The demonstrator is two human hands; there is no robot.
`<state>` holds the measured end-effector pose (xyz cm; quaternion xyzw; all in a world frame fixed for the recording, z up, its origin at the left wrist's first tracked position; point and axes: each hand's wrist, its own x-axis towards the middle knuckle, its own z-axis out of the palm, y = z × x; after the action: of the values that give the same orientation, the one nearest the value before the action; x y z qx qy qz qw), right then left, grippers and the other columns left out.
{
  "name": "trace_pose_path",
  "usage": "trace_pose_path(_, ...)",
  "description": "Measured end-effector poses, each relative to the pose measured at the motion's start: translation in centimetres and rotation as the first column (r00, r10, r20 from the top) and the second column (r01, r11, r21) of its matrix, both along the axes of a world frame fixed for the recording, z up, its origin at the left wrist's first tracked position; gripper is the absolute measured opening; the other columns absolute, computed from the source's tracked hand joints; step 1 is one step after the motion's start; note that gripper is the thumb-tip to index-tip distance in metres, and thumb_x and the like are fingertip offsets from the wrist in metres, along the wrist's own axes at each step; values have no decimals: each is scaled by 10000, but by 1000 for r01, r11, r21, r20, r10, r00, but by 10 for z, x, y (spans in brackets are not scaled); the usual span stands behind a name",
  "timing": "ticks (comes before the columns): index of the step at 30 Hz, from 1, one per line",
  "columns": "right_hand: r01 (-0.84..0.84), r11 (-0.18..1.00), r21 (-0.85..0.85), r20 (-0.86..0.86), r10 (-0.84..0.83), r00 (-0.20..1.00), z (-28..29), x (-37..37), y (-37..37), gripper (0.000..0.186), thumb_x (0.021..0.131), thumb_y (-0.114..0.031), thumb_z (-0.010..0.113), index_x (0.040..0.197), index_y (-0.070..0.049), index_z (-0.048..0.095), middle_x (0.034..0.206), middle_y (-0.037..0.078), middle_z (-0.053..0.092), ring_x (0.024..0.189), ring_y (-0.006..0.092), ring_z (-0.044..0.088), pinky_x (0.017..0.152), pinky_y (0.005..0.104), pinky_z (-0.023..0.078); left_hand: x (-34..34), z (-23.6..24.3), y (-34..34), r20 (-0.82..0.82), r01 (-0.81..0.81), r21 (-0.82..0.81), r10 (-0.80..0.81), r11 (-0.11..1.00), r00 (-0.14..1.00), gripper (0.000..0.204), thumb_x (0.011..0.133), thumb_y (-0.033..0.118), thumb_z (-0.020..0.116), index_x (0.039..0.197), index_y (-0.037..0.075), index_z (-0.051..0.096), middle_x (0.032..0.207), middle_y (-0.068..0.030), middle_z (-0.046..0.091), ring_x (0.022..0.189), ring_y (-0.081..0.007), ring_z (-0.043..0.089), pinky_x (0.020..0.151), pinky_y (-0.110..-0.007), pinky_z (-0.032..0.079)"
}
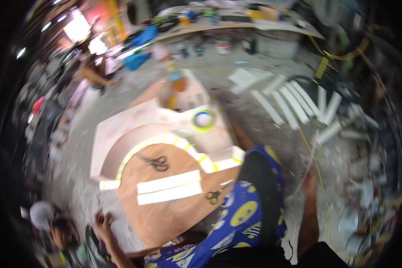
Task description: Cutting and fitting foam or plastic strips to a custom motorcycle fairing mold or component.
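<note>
Head view: the left hand is hovering half-curled, nothing visible in it, beside the brown board; whether the right hand is gripping the thin clear strip cannot be told for blur. Good handling would likely be keeping that strip off the floor. The arched white panel is resting over the board; two scissors and white strips are lying nearer, a patterned trouser leg blocking the board's edge.
</note>
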<state>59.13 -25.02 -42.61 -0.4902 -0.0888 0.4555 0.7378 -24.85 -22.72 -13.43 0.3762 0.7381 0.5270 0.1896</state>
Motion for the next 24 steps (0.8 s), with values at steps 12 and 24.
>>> trace_pose_path(12, -692, 685, -228, 911, 400, 96, 396, -313, 409, 527, 980, -351, 564, 1380, -13, 507, 1175, 40, 621, 1056, 114, 547, 930, 252, 427, 53, 23, -8, 29, 58, 77, -60, 995, 998, 292, 796, -26, 724, 1067, 10, 619, 742, 51, 505, 668, -40, 438, 615, -191, 377)
trace_pose_path(24, -838, 280, -468, 884, 142, -446, 329, -682, 489, 905, 748, -717, 653, 1353, -53, 543, 1400, 262, 468, 1336, 407, 393, 1103, 474, 335, 76, 48, -25, 45, -12, 65, 9, 998, 999, 315, 792, -8, 772, 1062, -30, 612, 837, -66, 653, 756, -108, 615, 712, -246, 508)
